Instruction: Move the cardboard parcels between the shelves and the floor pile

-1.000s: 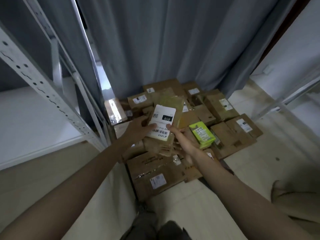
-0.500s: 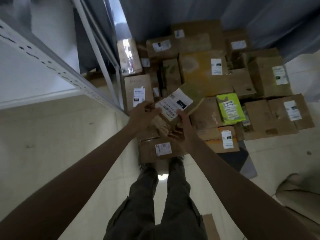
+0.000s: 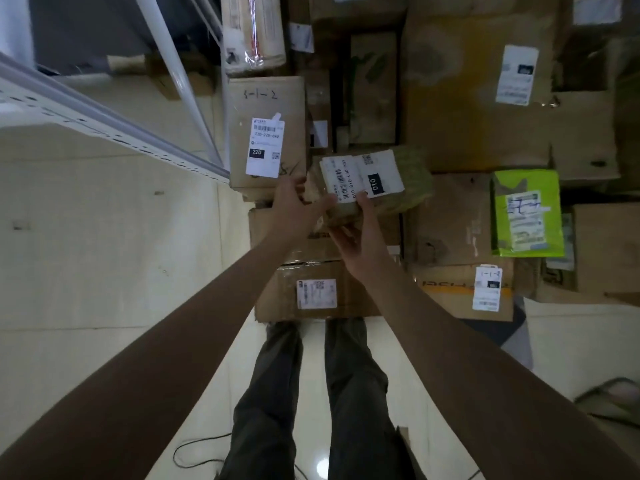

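I am looking straight down over my two bare arms at a floor pile of brown cardboard parcels (image 3: 478, 109) that fills the frame from twelve to three o'clock. Both hands hold one small brown cardboard parcel with a white shipping label marked 010 (image 3: 377, 183), just above centre and over the pile. My left hand (image 3: 294, 206) grasps its left end, fingers curled against the side. My right hand (image 3: 360, 244) grips it from below, thumb up against the label edge. At eleven o'clock, just beside the left hand, stands a taller brown box with a white label marked 220 (image 3: 266, 133). At three o'clock a bright green packet (image 3: 528, 213) lies on the pile. A white perforated metal shelf rail (image 3: 104, 123) crosses at ten o'clock. My dark trouser legs (image 3: 311, 393) stand at six o'clock on the pale tiled floor (image 3: 104, 254).
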